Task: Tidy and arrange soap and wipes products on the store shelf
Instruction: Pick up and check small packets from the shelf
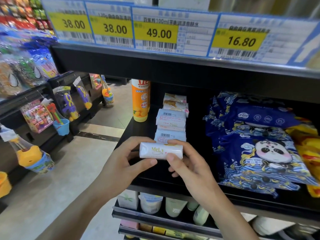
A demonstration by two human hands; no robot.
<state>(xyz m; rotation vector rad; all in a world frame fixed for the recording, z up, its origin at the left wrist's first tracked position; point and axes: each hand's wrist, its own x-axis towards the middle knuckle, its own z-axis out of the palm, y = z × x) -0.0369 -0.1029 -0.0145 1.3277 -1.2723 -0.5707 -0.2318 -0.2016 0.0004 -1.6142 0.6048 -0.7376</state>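
From the head camera, we are holding a white paper-wrapped soap bar (161,150) in both hands, left hand (124,160) and right hand (187,163) pinching its ends, just before the row of wrapped soaps (170,122) on the black shelf (138,134). Next, we judge, comes setting it squarely at the row's front.

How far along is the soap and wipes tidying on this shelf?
Partly done. A row of soap bars already lines the shelf behind the hands. In hand: both the left hand and right hand hold a white MeLy soap bar. Left: the blue panda wipes packs lie loosely overlapped.
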